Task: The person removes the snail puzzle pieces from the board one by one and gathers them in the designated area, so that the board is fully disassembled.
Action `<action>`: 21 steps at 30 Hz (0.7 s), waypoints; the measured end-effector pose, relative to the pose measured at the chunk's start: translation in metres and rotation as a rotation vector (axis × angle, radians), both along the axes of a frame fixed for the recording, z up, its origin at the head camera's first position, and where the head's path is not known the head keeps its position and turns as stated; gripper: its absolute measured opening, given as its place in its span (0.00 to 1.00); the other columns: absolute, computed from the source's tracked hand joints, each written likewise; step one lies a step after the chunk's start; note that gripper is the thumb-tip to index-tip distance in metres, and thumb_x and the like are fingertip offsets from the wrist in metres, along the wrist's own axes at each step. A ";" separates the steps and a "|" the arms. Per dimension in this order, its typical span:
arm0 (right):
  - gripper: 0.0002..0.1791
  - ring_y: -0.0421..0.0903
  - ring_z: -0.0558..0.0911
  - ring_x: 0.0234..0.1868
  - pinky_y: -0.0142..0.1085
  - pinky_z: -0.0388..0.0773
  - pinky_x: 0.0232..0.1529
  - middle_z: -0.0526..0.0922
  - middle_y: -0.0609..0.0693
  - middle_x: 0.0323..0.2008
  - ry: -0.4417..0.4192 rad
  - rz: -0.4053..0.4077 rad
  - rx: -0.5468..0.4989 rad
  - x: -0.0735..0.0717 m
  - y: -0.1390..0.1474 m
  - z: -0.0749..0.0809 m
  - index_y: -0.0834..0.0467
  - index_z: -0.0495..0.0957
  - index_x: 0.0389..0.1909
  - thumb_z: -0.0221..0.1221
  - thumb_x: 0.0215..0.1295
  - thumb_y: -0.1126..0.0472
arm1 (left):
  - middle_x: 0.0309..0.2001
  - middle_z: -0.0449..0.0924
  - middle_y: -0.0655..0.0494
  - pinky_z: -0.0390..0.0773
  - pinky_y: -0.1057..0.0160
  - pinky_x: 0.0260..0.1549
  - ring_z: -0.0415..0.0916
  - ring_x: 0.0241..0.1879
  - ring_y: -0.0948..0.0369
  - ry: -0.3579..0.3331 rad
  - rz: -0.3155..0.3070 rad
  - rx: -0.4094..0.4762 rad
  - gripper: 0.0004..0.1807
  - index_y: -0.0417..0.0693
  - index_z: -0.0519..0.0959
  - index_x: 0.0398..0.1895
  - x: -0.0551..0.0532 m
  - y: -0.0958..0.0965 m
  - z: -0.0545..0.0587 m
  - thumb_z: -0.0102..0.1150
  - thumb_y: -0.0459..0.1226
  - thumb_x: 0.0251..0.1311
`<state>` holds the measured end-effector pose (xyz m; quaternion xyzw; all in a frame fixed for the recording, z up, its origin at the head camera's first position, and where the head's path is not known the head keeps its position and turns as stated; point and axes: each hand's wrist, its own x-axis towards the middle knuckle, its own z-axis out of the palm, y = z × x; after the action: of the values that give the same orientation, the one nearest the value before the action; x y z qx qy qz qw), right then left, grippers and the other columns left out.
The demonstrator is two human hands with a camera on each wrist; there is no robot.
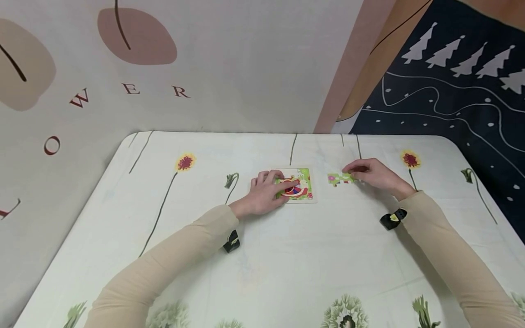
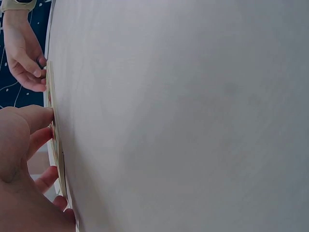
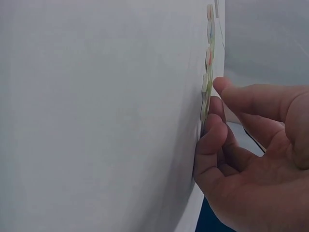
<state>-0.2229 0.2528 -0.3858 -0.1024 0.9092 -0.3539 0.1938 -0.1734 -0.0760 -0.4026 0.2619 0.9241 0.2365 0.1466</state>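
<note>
A small square jigsaw puzzle (image 1: pixel 304 186) in a pale frame lies on the table, its picture bright green, red and blue. My left hand (image 1: pixel 265 193) rests on its left part with fingers spread, one finger reaching across the picture and hiding some of it. To the right of the frame is a short strip of joined green puzzle pieces (image 1: pixel 334 178), showing a pink flower. The right hand (image 1: pixel 371 173) pinches the strip's right end between thumb and fingers. Edge-on in the right wrist view, the puzzle strip (image 3: pixel 209 58) runs close along the tabletop, its near end at the fingertips.
A white cloth (image 1: pixel 287 255) printed with flowers and stems covers the table. Pale printed fabric (image 1: pixel 246 68) hangs behind the far edge, and dark fabric with white trees (image 1: pixel 443 95) is at the right. Black wrist devices (image 1: pixel 393 219) sit at both cuffs.
</note>
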 end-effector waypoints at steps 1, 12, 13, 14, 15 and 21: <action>0.17 0.50 0.72 0.48 0.26 0.71 0.43 0.79 0.64 0.58 0.001 0.003 0.000 0.000 0.000 0.000 0.65 0.78 0.58 0.52 0.72 0.66 | 0.68 0.58 0.50 0.53 0.42 0.62 0.44 0.71 0.42 0.000 0.000 0.001 0.28 0.64 0.66 0.73 0.000 0.000 0.000 0.54 0.43 0.71; 0.18 0.48 0.74 0.49 0.25 0.71 0.42 0.80 0.63 0.57 0.023 0.031 -0.019 0.003 0.003 0.002 0.65 0.78 0.58 0.56 0.70 0.66 | 0.69 0.58 0.50 0.53 0.42 0.63 0.44 0.71 0.41 0.004 0.001 -0.004 0.28 0.64 0.66 0.74 0.000 0.001 0.001 0.55 0.44 0.71; 0.18 0.48 0.74 0.48 0.26 0.71 0.42 0.80 0.63 0.57 0.027 0.029 -0.023 0.003 0.003 0.002 0.65 0.78 0.58 0.56 0.70 0.66 | 0.69 0.58 0.50 0.53 0.42 0.63 0.45 0.71 0.41 0.004 0.003 -0.004 0.28 0.64 0.66 0.73 0.000 0.001 0.002 0.55 0.43 0.71; 0.18 0.47 0.73 0.47 0.26 0.71 0.41 0.80 0.63 0.56 0.030 0.027 -0.027 0.002 0.003 0.002 0.65 0.78 0.58 0.57 0.70 0.65 | 0.69 0.58 0.50 0.53 0.42 0.62 0.45 0.71 0.41 0.005 0.003 -0.009 0.28 0.64 0.66 0.73 0.000 0.001 0.002 0.55 0.43 0.71; 0.18 0.46 0.73 0.46 0.27 0.71 0.40 0.80 0.63 0.56 0.032 0.027 -0.032 0.002 0.003 0.002 0.65 0.78 0.58 0.57 0.70 0.65 | 0.69 0.59 0.50 0.53 0.43 0.62 0.46 0.71 0.41 0.004 0.003 -0.013 0.28 0.64 0.66 0.73 0.000 0.002 0.003 0.55 0.43 0.71; 0.17 0.47 0.71 0.46 0.29 0.70 0.41 0.79 0.62 0.53 0.047 0.008 -0.034 0.003 0.001 0.007 0.64 0.78 0.58 0.55 0.72 0.64 | 0.67 0.60 0.49 0.53 0.43 0.60 0.47 0.69 0.42 -0.005 0.012 -0.024 0.26 0.59 0.71 0.71 -0.001 0.007 0.010 0.56 0.42 0.70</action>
<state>-0.2202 0.2539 -0.3787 -0.1177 0.9070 -0.3660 0.1720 -0.1742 -0.0692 -0.3929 0.2540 0.9280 0.2271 0.1506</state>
